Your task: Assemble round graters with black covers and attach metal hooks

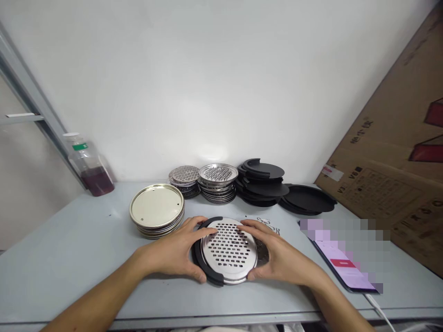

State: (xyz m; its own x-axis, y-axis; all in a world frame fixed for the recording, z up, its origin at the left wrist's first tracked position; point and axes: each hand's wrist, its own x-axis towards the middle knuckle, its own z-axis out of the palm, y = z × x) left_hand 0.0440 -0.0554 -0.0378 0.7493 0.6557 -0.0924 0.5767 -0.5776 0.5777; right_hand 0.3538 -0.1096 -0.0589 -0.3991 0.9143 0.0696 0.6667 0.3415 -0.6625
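1. On the table (69, 249), near its front edge — one perforated disc (230, 251), one black curved rim (198, 258) along its left side.
2. Left hand (183, 246): gripping rim, fingertip over disc.
3. Right hand (280, 258): grasping disc's right edge.
4. Behind — one cream disc stack (157, 205), two perforated metal stacks (218, 174), two black piles (265, 189).
5. Left: one bottle (97, 177); right: one phone (341, 260).

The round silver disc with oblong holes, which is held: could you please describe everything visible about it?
The round, silver, metal-looking disc has staggered rows of oblong holes and a plain rim. It sits nearly flat above the grey table, its left edge lined by a curved black piece. The left grip touches its upper left, the right grip its right side. Its underside is hidden.
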